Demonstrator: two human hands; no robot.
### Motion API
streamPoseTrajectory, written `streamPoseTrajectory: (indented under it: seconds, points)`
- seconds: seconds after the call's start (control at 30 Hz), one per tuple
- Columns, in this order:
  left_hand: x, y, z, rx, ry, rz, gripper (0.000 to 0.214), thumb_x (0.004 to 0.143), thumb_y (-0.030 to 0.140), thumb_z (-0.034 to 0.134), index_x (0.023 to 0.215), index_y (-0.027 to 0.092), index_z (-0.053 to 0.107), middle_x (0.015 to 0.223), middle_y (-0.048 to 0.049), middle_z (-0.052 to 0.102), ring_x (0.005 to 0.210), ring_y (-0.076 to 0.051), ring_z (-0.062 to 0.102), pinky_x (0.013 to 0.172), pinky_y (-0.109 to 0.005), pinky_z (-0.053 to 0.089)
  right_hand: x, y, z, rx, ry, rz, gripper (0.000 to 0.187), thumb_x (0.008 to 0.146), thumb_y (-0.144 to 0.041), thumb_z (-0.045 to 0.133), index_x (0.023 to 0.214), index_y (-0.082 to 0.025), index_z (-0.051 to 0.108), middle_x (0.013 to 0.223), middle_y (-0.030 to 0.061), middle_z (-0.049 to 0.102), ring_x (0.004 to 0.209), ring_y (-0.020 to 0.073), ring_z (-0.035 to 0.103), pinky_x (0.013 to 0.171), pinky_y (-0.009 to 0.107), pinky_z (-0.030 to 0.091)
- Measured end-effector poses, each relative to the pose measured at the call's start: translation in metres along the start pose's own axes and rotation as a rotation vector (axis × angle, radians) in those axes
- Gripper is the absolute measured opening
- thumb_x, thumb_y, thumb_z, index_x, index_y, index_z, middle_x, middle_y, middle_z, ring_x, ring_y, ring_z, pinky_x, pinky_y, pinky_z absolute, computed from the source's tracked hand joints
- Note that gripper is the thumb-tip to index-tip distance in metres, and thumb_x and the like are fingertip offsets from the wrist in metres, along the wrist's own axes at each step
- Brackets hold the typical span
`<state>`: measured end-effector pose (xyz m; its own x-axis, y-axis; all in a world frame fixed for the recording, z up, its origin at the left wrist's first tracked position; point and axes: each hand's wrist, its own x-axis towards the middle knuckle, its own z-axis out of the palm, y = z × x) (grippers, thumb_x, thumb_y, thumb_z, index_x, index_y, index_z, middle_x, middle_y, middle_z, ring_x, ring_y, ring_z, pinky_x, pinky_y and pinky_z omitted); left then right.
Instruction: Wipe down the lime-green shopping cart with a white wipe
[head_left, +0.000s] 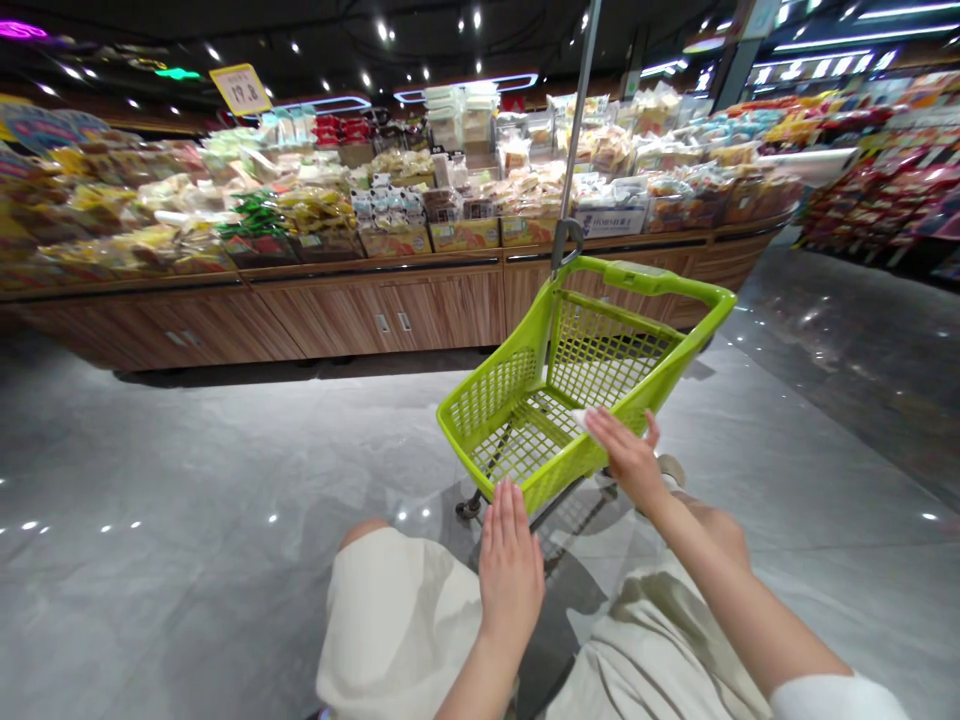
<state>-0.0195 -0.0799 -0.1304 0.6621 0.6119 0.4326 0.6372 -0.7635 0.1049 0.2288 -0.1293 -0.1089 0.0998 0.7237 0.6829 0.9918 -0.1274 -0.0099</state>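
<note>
A lime-green plastic shopping cart (577, 465) stands in front of my knees, its slatted basket showing nothing inside. My right hand (630, 455) lies over the cart's near rim, with fingers stretched and thumb raised apart. Under those fingertips pokes out a small white piece, seemingly a tissue (579, 418), mostly hidden by the hand. My left hand (512, 560) is flat with its fingers straight and side by side. Its fingertips are at the cart's near left corner; whether they touch the rim I cannot tell. Nothing shows in that hand.
Behind the cart runs a long wooden display counter (337, 310) piled with packaged snacks. A grey pole (581, 110) rises from the cart's far side. A price sign (241, 90) hangs at upper left. Glossy grey tile floor (225, 480) surrounds the cart. More shelves (885, 170) stand at right.
</note>
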Motion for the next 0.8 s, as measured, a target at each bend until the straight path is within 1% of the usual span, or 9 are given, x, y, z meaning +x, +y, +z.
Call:
streamPoseTrajectory:
  seconds: [0.07,0.13,0.3,0.37,0.43,0.53,0.6,0.67,0.8]
  points:
    - [0.000,0.003,0.000,0.007,-0.002,-0.005,0.079,0.091,0.018,0.046,0.153,0.005,-0.001,0.159,-0.0200,0.024,0.148,-0.030,0.020,0.117,-0.045,0.032,0.004,0.014,0.000,-0.069,0.072,0.223,0.070,0.081,0.000,0.038,0.145,-0.029,0.039,0.137,0.0060,0.059,0.134,0.0225,0.047,0.116,0.057,-0.004]
    - [-0.001,0.005,0.002,0.009,-0.003,-0.012,0.080,0.091,0.020,0.047,0.153,0.004,0.000,0.159,-0.0208,0.023,0.148,-0.030,0.018,0.117,-0.046,0.032,0.003,-0.009,0.002,-0.060,0.065,0.270,0.072,0.079,0.000,0.039,0.146,-0.027,0.039,0.139,0.0069,0.057,0.135,0.0236,0.046,0.115,0.059,-0.005]
    - [-0.002,0.003,0.006,0.022,0.001,-0.011,0.086,0.087,0.016,0.052,0.153,0.003,-0.002,0.157,-0.0218,0.028,0.147,-0.030,0.022,0.117,-0.046,0.032,-0.015,-0.103,0.010,0.139,-0.087,-0.108,0.063,0.087,-0.005,0.035,0.146,-0.025,0.039,0.139,0.0070,0.057,0.132,0.0157,0.049,0.120,0.047,-0.001]
    - [-0.001,0.000,0.005,0.029,-0.010,0.000,0.085,0.087,0.016,0.051,0.153,0.003,-0.001,0.157,-0.0210,0.028,0.147,-0.029,0.022,0.117,-0.046,0.032,-0.017,-0.094,0.009,0.162,-0.108,-0.190,0.061,0.088,-0.006,0.034,0.145,-0.027,0.040,0.138,0.0057,0.058,0.132,0.0151,0.049,0.120,0.047,-0.001]
    - [-0.001,-0.002,0.002,0.028,-0.022,0.004,0.081,0.089,0.018,0.050,0.153,0.005,0.001,0.158,-0.0200,0.026,0.148,-0.029,0.021,0.117,-0.045,0.032,-0.012,-0.055,0.006,0.116,-0.062,-0.133,0.066,0.086,-0.003,0.034,0.146,-0.029,0.039,0.136,0.0044,0.060,0.131,0.0164,0.050,0.119,0.049,-0.003]
    - [-0.001,0.000,0.001,0.015,-0.019,0.000,0.080,0.091,0.021,0.049,0.153,0.005,0.002,0.159,-0.0203,0.023,0.148,-0.029,0.019,0.118,-0.046,0.032,0.002,-0.004,0.002,-0.027,0.058,0.180,0.070,0.079,-0.002,0.039,0.144,-0.028,0.042,0.135,0.0057,0.060,0.135,0.0246,0.046,0.115,0.059,-0.004]
    - [-0.001,0.004,0.001,0.005,-0.010,-0.009,0.081,0.091,0.023,0.049,0.153,0.004,0.001,0.159,-0.0210,0.022,0.148,-0.030,0.018,0.117,-0.046,0.032,0.006,-0.008,0.002,-0.048,0.088,0.298,0.070,0.078,-0.002,0.041,0.143,-0.027,0.043,0.135,0.0062,0.060,0.136,0.0267,0.045,0.114,0.062,-0.005]
    - [-0.001,0.006,0.003,0.000,0.000,-0.022,0.082,0.090,0.022,0.050,0.153,0.004,0.000,0.159,-0.0214,0.022,0.148,-0.031,0.019,0.117,-0.047,0.032,0.003,-0.042,0.005,0.020,0.054,0.240,0.071,0.079,-0.001,0.040,0.145,-0.026,0.041,0.137,0.0063,0.059,0.134,0.0231,0.047,0.116,0.058,-0.004]
    - [-0.001,0.002,0.006,0.009,0.007,-0.015,0.086,0.087,0.016,0.051,0.153,0.004,-0.002,0.158,-0.0210,0.026,0.148,-0.030,0.021,0.117,-0.047,0.033,-0.011,-0.102,0.010,0.188,-0.075,-0.154,0.063,0.087,-0.004,0.036,0.147,-0.024,0.037,0.139,0.0055,0.057,0.133,0.0148,0.048,0.120,0.045,-0.001]
